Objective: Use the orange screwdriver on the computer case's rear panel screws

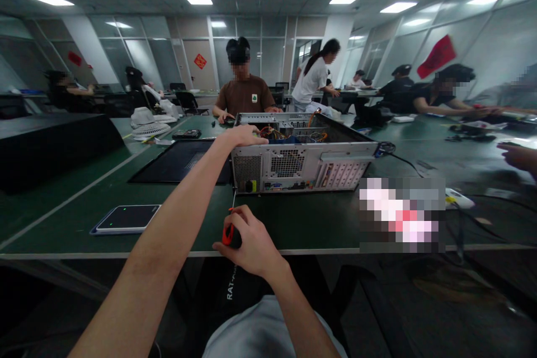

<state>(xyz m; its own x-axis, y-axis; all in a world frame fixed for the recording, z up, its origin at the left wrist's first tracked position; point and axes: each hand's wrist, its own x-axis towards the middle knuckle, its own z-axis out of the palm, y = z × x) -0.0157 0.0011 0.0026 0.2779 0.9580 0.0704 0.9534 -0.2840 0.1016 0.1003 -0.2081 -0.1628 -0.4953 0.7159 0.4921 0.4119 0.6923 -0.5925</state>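
An open computer case (308, 165) lies on its side on the green table, its back panel with vents and ports facing me. Inside it are wires and metal parts. My left hand (245, 135) grips its near left upper edge, fingertips partly hidden by the rim. My right hand (251, 235) is closed around a screwdriver (227, 234) with a red and black handle. The thin shaft points up and away, and its tip is at the lower left corner of the back panel. Whether the tip sits in a screw, I cannot tell.
A black side panel (180, 162) lies left of the case. A phone-like device (128, 218) rests near the table's front edge. White fans (149, 123) stand farther back. Cables and a white power strip (459, 198) are at right. A person in brown (247, 95) sits opposite.
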